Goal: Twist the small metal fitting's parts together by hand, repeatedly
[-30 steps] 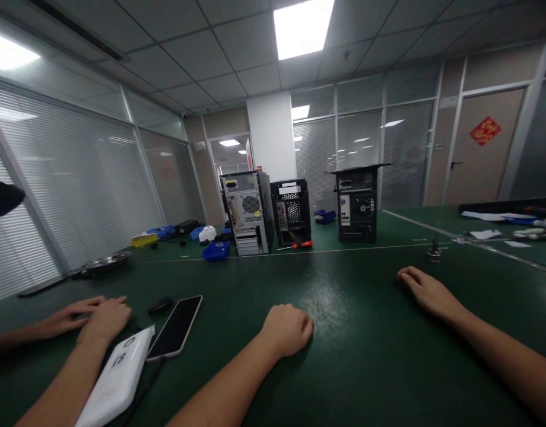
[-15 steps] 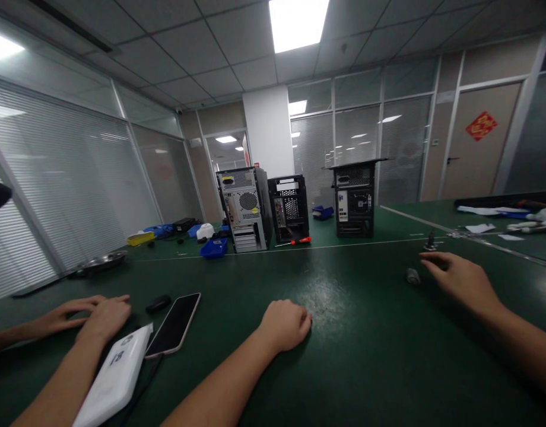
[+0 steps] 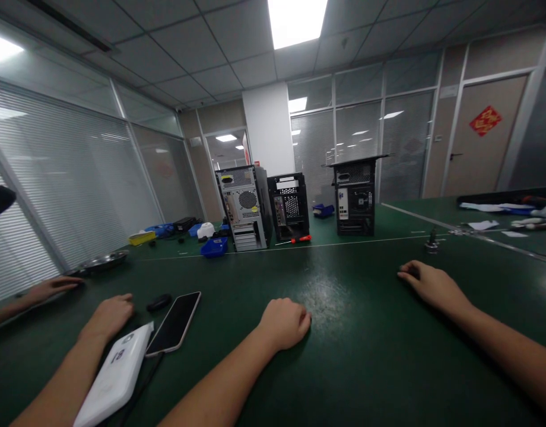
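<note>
left hand [image 3: 284,324] curled on table [image 3: 344,373]

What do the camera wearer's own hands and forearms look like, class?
The left hand and right hand are both bare, without gloves. The slim, tapering forearms show no sleeves within the picture. No watch, bracelet, ring or marking is visible, though some fingers are partly hidden.

Dim overall, blown-out ceiling panel [image 3: 297,22], glare on green tabletop [image 3: 324,303], wide-angle edge stretching
</note>
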Demonstrator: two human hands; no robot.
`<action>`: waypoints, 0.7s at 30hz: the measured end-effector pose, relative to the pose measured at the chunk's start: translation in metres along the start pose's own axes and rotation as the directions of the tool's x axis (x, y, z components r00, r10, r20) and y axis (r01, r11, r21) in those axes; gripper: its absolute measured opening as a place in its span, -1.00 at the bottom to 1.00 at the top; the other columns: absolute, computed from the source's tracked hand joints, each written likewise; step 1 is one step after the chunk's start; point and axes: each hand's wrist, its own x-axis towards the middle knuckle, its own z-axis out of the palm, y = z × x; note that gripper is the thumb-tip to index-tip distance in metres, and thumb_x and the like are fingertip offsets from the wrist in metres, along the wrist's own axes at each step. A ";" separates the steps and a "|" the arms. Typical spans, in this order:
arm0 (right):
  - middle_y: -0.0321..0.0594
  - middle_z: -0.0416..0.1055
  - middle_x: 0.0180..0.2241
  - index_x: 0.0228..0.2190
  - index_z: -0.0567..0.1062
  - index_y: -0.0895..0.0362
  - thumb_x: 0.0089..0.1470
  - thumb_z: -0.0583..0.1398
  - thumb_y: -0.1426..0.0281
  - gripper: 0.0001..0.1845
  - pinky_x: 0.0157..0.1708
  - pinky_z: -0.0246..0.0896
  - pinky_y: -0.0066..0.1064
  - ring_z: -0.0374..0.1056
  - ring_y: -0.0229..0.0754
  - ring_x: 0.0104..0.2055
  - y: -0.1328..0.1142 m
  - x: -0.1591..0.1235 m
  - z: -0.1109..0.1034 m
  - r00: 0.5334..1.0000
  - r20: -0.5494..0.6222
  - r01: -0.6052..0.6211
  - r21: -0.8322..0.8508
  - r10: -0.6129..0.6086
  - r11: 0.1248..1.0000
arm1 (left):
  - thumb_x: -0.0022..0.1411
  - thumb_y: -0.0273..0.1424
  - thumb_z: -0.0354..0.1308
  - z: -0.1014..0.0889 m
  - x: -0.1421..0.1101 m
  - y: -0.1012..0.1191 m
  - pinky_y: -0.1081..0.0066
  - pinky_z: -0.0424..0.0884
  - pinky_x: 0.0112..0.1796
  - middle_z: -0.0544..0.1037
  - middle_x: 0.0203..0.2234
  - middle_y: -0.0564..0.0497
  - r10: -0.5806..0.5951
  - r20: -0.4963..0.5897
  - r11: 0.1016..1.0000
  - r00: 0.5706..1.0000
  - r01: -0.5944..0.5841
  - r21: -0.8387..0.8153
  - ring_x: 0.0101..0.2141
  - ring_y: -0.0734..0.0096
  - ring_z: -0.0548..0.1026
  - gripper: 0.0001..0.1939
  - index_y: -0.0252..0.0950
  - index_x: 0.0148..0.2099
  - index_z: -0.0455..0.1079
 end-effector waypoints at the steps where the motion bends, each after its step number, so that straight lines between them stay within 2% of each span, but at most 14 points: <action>1: -0.04 0.50 -0.15 -0.10 0.48 0.11 0.13 0.04 0.03 -0.49 -0.25 0.22 -0.29 0.41 -0.05 -0.17 -0.001 -0.001 -0.002 1.000 0.002 0.003 -0.010 -0.003 1.000 | 0.39 -0.16 -0.15 0.000 0.000 0.000 0.30 0.37 -0.32 0.56 -0.44 -0.11 0.003 -0.002 1.000 1.000 -0.003 0.000 -0.40 0.18 0.53 -0.51 -0.26 -0.34 0.52; 6: -0.05 0.51 -0.23 -0.14 0.50 0.11 0.12 0.05 -0.01 -0.48 -0.29 0.20 -0.27 0.40 -0.04 -0.23 -0.005 -0.007 -0.013 1.000 -0.010 0.005 -0.074 -0.006 0.997 | 0.40 -0.16 -0.15 0.000 0.000 -0.001 0.32 0.37 -0.34 0.56 -0.45 -0.11 0.013 -0.010 1.000 1.000 -0.013 0.004 -0.41 0.20 0.52 -0.51 -0.26 -0.34 0.52; 12: -0.05 0.45 -0.11 -0.22 0.51 0.15 0.08 0.10 0.09 -0.57 -0.23 0.21 -0.28 0.37 -0.05 -0.14 -0.002 -0.006 -0.019 0.995 -0.071 0.062 -0.141 -0.073 0.988 | 0.40 -0.17 -0.16 0.001 0.000 -0.001 0.31 0.37 -0.33 0.56 -0.45 -0.11 0.016 -0.013 1.000 1.000 -0.016 0.019 -0.40 0.19 0.53 -0.51 -0.26 -0.34 0.52; 16: -0.10 0.43 -0.08 -0.25 0.52 0.12 0.03 0.12 0.16 -0.65 -0.23 0.22 -0.28 0.37 -0.06 -0.15 0.004 -0.002 -0.019 0.988 -0.106 0.092 -0.165 -0.110 0.982 | 0.40 -0.16 -0.17 0.002 0.000 -0.001 0.30 0.38 -0.34 0.55 -0.46 -0.11 0.015 -0.013 0.999 1.000 -0.015 0.030 -0.40 0.17 0.54 -0.50 -0.26 -0.36 0.51; 21: -0.12 0.49 -0.21 -0.23 0.53 0.08 0.04 0.11 0.02 -0.55 -0.30 0.22 -0.27 0.40 -0.03 -0.21 0.013 -0.002 -0.021 0.985 -0.145 0.075 -0.149 -0.097 0.986 | 0.39 -0.16 -0.16 0.003 0.001 -0.001 0.30 0.38 -0.33 0.55 -0.45 -0.11 0.008 -0.019 0.999 1.000 -0.008 0.036 -0.39 0.18 0.54 -0.51 -0.26 -0.37 0.50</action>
